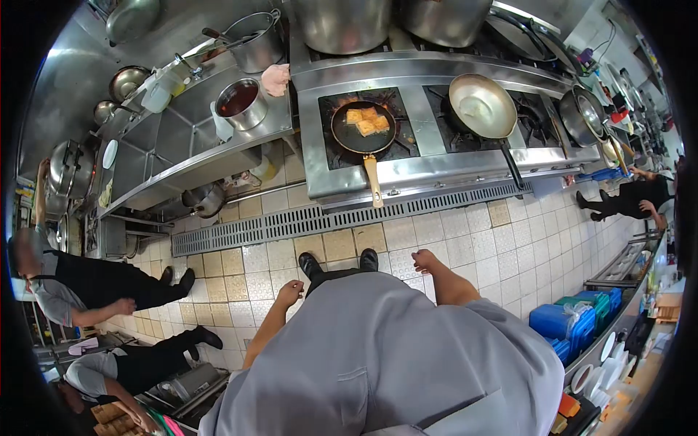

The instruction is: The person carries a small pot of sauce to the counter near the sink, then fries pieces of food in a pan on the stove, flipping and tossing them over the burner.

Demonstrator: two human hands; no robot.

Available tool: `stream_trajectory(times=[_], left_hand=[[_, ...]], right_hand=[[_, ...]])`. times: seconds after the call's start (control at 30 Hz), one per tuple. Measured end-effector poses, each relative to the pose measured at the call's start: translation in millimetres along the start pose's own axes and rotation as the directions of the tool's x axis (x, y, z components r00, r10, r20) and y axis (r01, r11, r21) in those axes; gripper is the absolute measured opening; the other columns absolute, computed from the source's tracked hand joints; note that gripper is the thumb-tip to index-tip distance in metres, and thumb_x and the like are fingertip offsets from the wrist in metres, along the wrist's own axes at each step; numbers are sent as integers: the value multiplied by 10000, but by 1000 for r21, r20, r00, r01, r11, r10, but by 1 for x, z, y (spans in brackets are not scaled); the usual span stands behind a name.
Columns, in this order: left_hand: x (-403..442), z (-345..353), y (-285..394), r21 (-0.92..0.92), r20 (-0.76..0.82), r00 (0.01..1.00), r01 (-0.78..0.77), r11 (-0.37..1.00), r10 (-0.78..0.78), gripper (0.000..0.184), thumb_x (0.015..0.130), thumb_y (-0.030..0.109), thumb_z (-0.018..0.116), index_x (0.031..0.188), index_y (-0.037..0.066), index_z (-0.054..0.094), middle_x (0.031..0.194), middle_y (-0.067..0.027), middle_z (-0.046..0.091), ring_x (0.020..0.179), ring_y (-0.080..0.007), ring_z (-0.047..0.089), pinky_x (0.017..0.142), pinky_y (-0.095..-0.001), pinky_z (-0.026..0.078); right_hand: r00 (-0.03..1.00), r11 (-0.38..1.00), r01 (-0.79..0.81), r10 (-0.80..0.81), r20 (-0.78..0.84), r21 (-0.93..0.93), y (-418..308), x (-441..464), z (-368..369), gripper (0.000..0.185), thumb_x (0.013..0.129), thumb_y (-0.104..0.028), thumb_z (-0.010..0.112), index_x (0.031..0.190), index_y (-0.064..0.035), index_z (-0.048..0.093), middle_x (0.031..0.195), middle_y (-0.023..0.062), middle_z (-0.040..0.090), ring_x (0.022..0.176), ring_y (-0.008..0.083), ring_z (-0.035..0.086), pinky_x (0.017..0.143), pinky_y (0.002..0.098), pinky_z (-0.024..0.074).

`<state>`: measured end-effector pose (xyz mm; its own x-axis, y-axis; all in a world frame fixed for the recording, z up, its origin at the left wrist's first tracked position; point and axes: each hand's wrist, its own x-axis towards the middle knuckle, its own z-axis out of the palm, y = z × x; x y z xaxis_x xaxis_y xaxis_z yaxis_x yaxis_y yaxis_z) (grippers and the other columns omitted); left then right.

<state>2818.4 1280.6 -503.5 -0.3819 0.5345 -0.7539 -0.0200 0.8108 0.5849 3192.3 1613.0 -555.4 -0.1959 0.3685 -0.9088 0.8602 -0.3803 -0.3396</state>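
Note:
My left hand [291, 292] hangs beside my grey apron, its fingers loosely curled with nothing visible in them. On the other side my right hand [424, 262] is raised in front of my body, fingers bent inward and holding nothing visible. Both hands are apart from the stove. Ahead, a black frying pan [349, 145] sits over a lit burner, its wooden handle [373, 182] pointing toward me. Several golden-brown fried pieces [367, 120] lie in it; their kind is unclear. Right of it rests a pale metal wok pan [483, 105] with a dark handle.
Large stockpots [342, 25] stand along the stove's back. A pot of dark red liquid [241, 105] sits on the steel counter [171, 171] at left. A floor grate [291, 224] runs before the stove. Co-workers stand left and right; blue bins [556, 323] are at right.

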Motion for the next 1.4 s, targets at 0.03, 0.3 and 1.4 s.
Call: stream_trajectory(times=[0.03,0.3,1.4], left_hand=[[0,0,2,-10,4,1000,14,1000,-14,304,908,285,535,1044,19,595,882,-114,636,774,-182,615,660,-293,528],[23,-7,8,-17,64,998,-14,1000,15,280,894,253,538,1023,10,588,891,-112,631,810,-184,614,664,-302,534],[-320,-43,413,-638,-224,-119,-732,-237,967,169,815,209,596,810,46,552,795,-78,561,720,-192,534,682,-332,438]], right_hand=[[1000,996,-16,17,-12,85,8,-3,0,351,885,-381,464,1038,-74,539,869,109,636,640,199,617,546,362,468],[999,981,26,-18,-44,193,8,-16,5,312,872,-341,492,1064,-97,525,891,107,629,685,200,616,584,373,456],[996,996,76,-74,-53,42,-10,-4,-2,298,870,-317,489,1023,-66,540,845,109,636,636,191,632,484,337,463]])
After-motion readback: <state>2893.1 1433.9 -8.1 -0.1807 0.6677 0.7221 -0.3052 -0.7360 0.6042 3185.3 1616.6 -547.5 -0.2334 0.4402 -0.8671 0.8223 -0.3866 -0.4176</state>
